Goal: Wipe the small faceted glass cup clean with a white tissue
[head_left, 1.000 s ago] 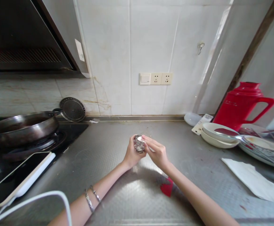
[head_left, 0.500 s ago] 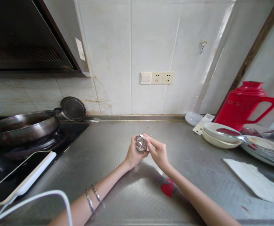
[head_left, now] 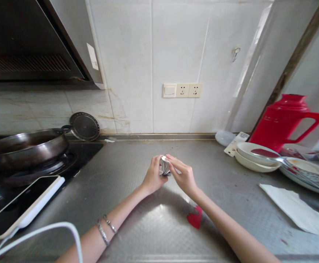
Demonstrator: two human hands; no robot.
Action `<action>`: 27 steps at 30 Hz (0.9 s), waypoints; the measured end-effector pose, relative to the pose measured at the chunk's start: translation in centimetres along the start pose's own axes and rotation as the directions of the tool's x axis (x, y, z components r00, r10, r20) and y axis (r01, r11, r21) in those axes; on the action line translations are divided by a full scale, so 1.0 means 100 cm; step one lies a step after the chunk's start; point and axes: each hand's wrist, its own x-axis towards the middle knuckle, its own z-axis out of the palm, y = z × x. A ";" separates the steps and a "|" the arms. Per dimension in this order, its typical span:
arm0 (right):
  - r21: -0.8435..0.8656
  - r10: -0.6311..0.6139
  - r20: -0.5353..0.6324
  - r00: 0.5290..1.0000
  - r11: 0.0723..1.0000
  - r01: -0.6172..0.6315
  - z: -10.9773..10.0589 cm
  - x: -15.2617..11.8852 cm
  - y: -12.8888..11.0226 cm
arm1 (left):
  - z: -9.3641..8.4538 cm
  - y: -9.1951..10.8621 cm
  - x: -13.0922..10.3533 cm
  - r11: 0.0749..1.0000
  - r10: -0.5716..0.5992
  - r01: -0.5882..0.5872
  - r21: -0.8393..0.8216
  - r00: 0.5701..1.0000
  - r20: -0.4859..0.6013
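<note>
My left hand is wrapped round a small shiny silvery object, holding it above the metal counter. On its right side my right hand has its fingers pressed together at the object's upper edge, with a bit of white between the fingertips. Whether that white bit is part of the object cannot be made out. A red scrap lies on the counter below my right wrist.
A pan sits on the stove at left, near a phone with a white cable. At right are a red thermos, stacked bowls, a spotted bowl and a white tissue. A round dark lid leans on the wall.
The silvery object has turned slightly in my left hand, whose fingers now cover more of its left side. My right fingers have shifted a little over its upper edge.
</note>
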 end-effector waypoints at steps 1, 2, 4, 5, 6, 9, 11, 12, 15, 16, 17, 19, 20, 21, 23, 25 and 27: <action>-0.003 0.000 -0.001 1.000 1.000 0.000 -0.001 0.001 -0.001 | -0.002 0.000 0.001 1.000 0.015 -0.015 0.022 1.000 0.025; -0.007 -0.007 -0.001 1.000 1.000 0.007 -0.001 0.001 -0.001 | -0.003 0.000 0.001 0.999 0.021 -0.023 0.042 0.999 0.043; -0.018 -0.036 -0.001 0.999 0.999 0.036 -0.001 0.002 -0.003 | -0.005 -0.001 0.002 0.998 0.015 -0.018 0.066 0.999 0.045; -0.022 -0.056 0.000 0.998 0.998 0.056 -0.001 0.001 -0.004 | -0.005 -0.001 0.002 0.998 0.007 -0.009 0.065 0.999 0.033; -0.023 -0.079 0.004 0.997 0.997 0.079 0.000 0.000 -0.005 | -0.004 -0.002 0.003 0.999 -0.007 0.006 0.053 1.000 0.015; -0.011 -0.162 0.034 0.986 0.987 0.162 0.002 -0.002 -0.006 | -0.003 -0.002 0.005 0.996 -0.082 0.080 -0.047 0.996 -0.043; 0.003 -0.208 0.065 0.976 0.978 0.208 0.003 -0.003 -0.005 | -0.002 -0.001 0.006 0.983 -0.138 0.131 -0.126 0.989 -0.053; 0.010 -0.222 0.074 0.972 0.975 0.221 0.002 -0.003 -0.004 | -0.001 0.000 0.006 0.976 -0.159 0.150 -0.156 0.986 -0.047; 0.019 -0.182 0.054 0.982 0.983 0.182 -0.001 -0.001 -0.002 | 0.000 0.006 0.006 0.960 -0.191 0.188 -0.209 0.982 0.003; 0.021 -0.147 0.039 0.988 0.989 0.146 -0.003 0.001 -0.001 | 0.001 0.008 0.005 0.956 -0.196 0.196 -0.221 0.980 0.022; 0.023 -0.103 0.025 0.994 0.995 0.102 -0.004 0.001 0.000 | 0.001 0.011 0.005 0.952 -0.198 0.202 -0.230 0.979 0.043; 0.040 0.010 -0.002 1.000 0.999 -0.009 -0.006 0.003 0.001 | 0.002 0.017 0.003 0.945 -0.206 0.220 -0.241 0.975 0.081; 0.058 0.072 -0.011 0.997 0.996 -0.072 -0.006 0.003 0.002 | 0.002 0.019 0.003 0.941 -0.218 0.234 -0.243 0.972 0.092; 0.078 0.135 -0.018 0.991 0.988 -0.133 -0.006 0.003 0.003 | 0.002 0.021 0.002 0.936 -0.236 0.252 -0.246 0.967 0.095; 0.111 0.224 -0.028 0.974 0.969 -0.220 -0.004 0.002 0.003 | 0.003 0.023 0.003 0.918 -0.286 0.298 -0.260 0.954 0.084; 0.109 0.212 -0.029 0.977 0.972 -0.208 -0.003 0.001 0.002 | 0.004 0.022 0.003 0.891 -0.336 0.339 -0.301 0.940 0.063; 0.082 0.105 -0.016 0.994 0.991 -0.103 -0.002 -0.001 0.000 | 0.006 0.020 0.004 0.861 -0.374 0.366 -0.354 0.926 0.049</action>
